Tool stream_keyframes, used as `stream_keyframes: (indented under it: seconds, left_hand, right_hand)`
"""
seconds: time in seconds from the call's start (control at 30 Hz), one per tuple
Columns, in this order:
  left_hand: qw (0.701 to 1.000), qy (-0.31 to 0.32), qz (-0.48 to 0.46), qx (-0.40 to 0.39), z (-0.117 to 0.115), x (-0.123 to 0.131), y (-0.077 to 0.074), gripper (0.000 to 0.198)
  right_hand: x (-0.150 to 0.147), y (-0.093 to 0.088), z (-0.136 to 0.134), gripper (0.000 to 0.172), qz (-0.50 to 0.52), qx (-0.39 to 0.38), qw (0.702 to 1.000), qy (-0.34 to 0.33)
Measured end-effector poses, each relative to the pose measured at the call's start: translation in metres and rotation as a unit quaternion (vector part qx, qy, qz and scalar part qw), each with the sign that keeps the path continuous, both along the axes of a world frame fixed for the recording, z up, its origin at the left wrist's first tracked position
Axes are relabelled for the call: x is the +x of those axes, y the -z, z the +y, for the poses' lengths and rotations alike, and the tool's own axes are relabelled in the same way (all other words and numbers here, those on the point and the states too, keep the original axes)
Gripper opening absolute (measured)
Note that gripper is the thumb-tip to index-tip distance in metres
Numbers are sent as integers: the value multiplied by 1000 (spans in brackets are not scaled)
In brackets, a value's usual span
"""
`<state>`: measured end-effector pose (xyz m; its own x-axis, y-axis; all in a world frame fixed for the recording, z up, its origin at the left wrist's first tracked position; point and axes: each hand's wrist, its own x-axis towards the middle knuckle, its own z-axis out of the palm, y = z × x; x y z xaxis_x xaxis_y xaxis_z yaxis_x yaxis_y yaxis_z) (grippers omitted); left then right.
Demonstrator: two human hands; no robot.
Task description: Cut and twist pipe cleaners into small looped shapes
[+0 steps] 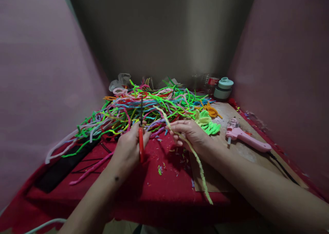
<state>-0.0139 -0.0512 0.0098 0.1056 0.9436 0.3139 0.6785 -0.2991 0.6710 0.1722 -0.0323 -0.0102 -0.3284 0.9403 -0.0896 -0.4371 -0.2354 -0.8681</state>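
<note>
My left hand (130,143) is closed on red-handled scissors (141,143), whose dark blades point up and away. To its right, my right hand (186,131) pinches a pale yellow fuzzy stem (196,158). One end of the stem rises toward the pile and the other hangs down to the right, over the table's front. A large tangle of coloured fuzzy stems (154,102) lies just beyond both hands. The scissor blades and the stem are apart.
A pink glue gun (246,139) rests on a brown board (218,179) at the right, near bright green looped pieces (210,126). Behind stand a lidded jar (223,89) and a plastic bottle. A black strip (59,168) lies left on the red cloth (154,189), among scraps.
</note>
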Motion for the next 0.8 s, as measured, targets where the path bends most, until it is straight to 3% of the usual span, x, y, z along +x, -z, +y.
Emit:
stream_keyframes:
  seconds: [0.03,0.1,0.17,0.27,0.33,0.43,0.57,0.8]
  left_hand:
    - [994,4,-103,-34,3,3,-3,24]
    - [936,29,-335,-102,10,11,-7,29]
    - [912,39,-393,-109,17,20,-6,28]
    - [848,65,-511,-127,22,29,-3,20]
    - [828,71,-542,-126,23,32,-2,19]
    - [825,51,-548,-125,20,34,-3,24]
    - [844,18,-522,-121,14,37,-3,41]
    - [862,58,-486,-129,11,39,8,47]
  right_hand:
    - [0,1,-1,10,10,-4,1000,-22]
    - [-1,2,-3,13,26,-18,997,-66]
    - [-2,2,-5,13,38,-32,994,-98]
    - [-3,2,-7,9,38,-43,991,-125]
    - [-3,3,-8,7,29,-46,989,-140]
    - [-3,6,-8,8,22,-55,985,-160]
    - [-6,8,-9,12,30,-27,988,-152]
    - [-8,10,-7,12,1,-17,997,-81]
